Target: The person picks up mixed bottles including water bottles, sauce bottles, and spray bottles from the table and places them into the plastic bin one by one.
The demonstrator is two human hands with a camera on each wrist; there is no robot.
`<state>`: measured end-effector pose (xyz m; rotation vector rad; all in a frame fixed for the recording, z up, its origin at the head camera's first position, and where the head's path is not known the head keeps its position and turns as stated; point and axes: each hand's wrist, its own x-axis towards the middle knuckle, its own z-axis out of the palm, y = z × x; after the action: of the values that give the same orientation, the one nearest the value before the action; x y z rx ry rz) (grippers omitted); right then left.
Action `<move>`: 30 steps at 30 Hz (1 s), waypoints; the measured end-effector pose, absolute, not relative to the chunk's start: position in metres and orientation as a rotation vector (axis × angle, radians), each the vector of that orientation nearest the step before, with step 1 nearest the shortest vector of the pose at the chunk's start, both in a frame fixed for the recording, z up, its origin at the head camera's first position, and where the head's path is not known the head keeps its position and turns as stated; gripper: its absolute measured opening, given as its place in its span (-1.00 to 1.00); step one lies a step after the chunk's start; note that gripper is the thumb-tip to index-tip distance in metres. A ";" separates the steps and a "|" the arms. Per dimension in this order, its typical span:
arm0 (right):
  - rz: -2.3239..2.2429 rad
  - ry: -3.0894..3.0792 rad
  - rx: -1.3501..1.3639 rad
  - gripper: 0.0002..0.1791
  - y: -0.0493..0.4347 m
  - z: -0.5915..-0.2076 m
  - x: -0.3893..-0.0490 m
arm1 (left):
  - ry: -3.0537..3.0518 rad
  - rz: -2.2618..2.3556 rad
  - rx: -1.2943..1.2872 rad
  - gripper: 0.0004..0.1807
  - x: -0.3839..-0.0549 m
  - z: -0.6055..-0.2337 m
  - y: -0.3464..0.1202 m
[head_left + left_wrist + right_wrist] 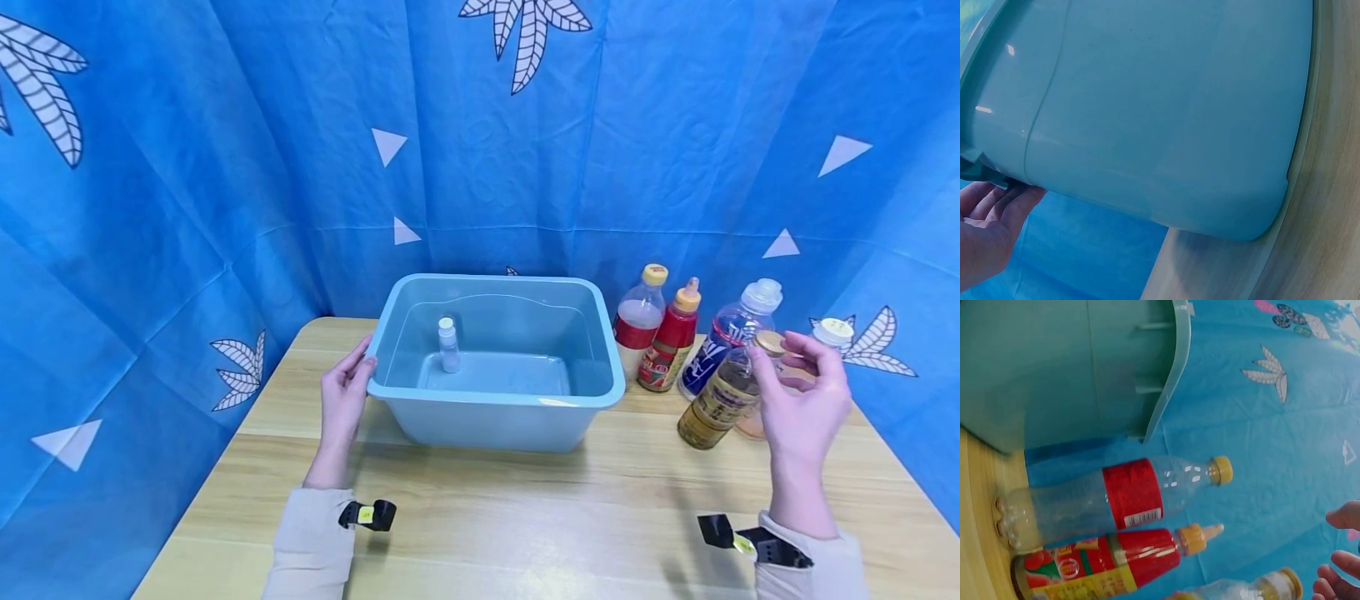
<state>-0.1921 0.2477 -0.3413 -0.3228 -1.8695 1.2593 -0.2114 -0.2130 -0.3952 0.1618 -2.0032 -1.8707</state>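
My left hand point(345, 392) grips the left rim of a light blue plastic tub point(487, 425), thumb on top. In the left wrist view its fingers point(1013, 206) reach under the rim beside the tub's wall point(1166, 125). A small clear bottle with a white cap point(448, 346) stands inside the tub, to the left. On the right, my right hand point(806, 404) is raised, thumb and fingers apart, beside a bottle of amber liquid point(716, 408) with a tan cap. In the right wrist view, its fingers point(1329, 581) hold nothing.
Right of the tub stand a red-labelled bottle point(637, 321) with a yellow cap, a red squeeze bottle point(667, 346) and a blue-labelled bottle point(720, 346). A white cap point(834, 332) shows behind my right hand. The wooden table point(480, 517) backs onto a blue curtain point(495, 167).
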 end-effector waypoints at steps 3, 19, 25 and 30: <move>1.242 -1.868 -0.362 -0.56 0.251 -0.342 -0.194 | -1.993 -1.855 0.127 -0.59 -0.211 -0.396 -0.212; 1.280 -1.969 -0.508 -0.45 0.265 -0.354 -0.209 | -1.994 -1.884 0.161 -0.61 -0.211 -0.393 -0.212; 1.302 -2.003 -0.533 -0.42 0.269 -0.360 -0.213 | -2.002 -1.867 0.136 -0.59 -0.214 -0.399 -0.215; 1.327 -2.029 -0.571 -0.44 0.270 -0.365 -0.215 | -1.966 -1.915 0.069 -0.57 -0.236 -0.437 -0.235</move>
<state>-0.2148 0.2703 -0.3647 -0.5710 -2.0294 1.3271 -0.2362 -0.2347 -0.4373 0.0686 -1.9661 -1.9153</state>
